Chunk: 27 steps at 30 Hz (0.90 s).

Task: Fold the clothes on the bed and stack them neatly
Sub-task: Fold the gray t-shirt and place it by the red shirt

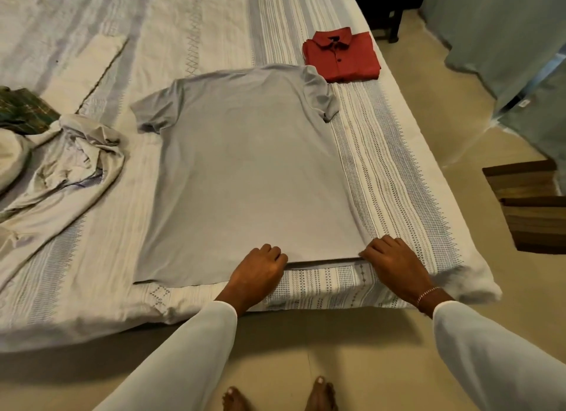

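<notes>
One grey T-shirt (pixel 245 171), flat; left hand (pixel 260 266) and right hand (pixel 395 260) each grip its hem. One folded red shirt (pixel 341 55). Two unfolded garments: cream (pixel 61 162), green plaid (pixel 21 110).

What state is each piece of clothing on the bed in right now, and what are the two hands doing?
Grey T-shirt: spread flat, unfolded.
Red shirt: folded, buttoned.
Cream garment: crumpled, unfolded.
Green checked cloth: bunched, partly out of view.
Left hand: gripping the T-shirt's hem.
Right hand: gripping the hem's corner.

You find no readable text here; the small tag (pixel 523 103) at the right edge is too blurred.
</notes>
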Available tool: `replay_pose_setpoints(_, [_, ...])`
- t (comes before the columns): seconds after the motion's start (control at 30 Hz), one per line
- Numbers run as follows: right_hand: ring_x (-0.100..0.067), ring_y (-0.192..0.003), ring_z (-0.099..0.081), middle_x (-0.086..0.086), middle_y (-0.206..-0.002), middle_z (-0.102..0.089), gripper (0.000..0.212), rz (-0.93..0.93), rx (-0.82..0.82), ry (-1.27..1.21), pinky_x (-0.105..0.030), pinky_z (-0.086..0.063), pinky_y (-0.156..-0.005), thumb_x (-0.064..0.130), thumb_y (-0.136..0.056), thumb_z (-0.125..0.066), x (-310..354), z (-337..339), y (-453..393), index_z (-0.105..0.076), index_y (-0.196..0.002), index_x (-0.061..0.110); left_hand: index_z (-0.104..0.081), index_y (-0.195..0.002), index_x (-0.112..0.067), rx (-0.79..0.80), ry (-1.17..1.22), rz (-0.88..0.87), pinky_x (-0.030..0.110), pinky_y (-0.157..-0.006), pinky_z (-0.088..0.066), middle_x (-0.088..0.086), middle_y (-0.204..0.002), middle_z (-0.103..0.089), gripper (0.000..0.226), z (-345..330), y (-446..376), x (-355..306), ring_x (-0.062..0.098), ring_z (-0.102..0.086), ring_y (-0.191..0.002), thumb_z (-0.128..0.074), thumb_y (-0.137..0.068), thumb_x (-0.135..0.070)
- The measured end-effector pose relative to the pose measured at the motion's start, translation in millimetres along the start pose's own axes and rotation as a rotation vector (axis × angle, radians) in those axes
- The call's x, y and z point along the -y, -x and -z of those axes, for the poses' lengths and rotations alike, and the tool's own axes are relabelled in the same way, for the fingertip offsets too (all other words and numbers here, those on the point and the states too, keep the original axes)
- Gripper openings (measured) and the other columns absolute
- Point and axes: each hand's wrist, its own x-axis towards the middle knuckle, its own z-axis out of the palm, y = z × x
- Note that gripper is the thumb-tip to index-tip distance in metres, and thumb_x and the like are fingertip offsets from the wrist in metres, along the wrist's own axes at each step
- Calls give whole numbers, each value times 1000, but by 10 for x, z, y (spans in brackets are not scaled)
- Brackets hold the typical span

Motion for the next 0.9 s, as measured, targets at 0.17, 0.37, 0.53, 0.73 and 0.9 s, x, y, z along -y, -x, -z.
replay_pose_setpoints(0.17, [-23,-80,-61,-2,-90,-68,23,24,53,-9,-35,-50,-66,17,-74,-86,21,-21,31,-75,-94,17,-68,-97,-12,83,-38,-10,36,-62,-53,9,-90,-66,33,-82,53,-42,24,-61,-77,-87,-72,-22])
replay_pose_setpoints(0.37, [-18,-82,-56,0,-92,-64,23,-59,32,-89,-31,-48,-68,42,-89,-66,113,32,-174,-72,-93,20,-69,-93,-17,100,2,100,30,-58,-54,3,-86,-68,32,43,227,197,17,-60,-70,-80,-74,-40])
replay_pose_setpoints(0.53, [-10,-63,-50,7,-76,-58,42,-210,79,-153,-24,-41,-58,49,-99,-39,113,-57,-265,-68,-84,23,-70,-102,-16,230,-20,126,32,-68,-55,5,-94,-71,26,88,437,419,20,-65,-78,-74,-84,-34])
replay_pose_setpoints(0.73, [-12,-66,-58,8,-81,-62,17,-337,156,-248,-23,-39,-58,37,-95,-64,-17,140,-621,-68,-88,22,-66,-102,-16,141,86,176,28,-66,-48,2,-93,-69,45,493,57,559,19,-63,-78,-45,-92,-55])
replay_pose_setpoints(0.9, [-11,-76,-59,10,-84,-65,12,-547,149,-424,-31,-48,-69,38,-92,-67,-281,305,-1283,-66,-92,26,-62,-104,-10,63,98,213,38,-70,-50,8,-97,-66,51,955,-707,821,28,-62,-89,-35,-93,-52])
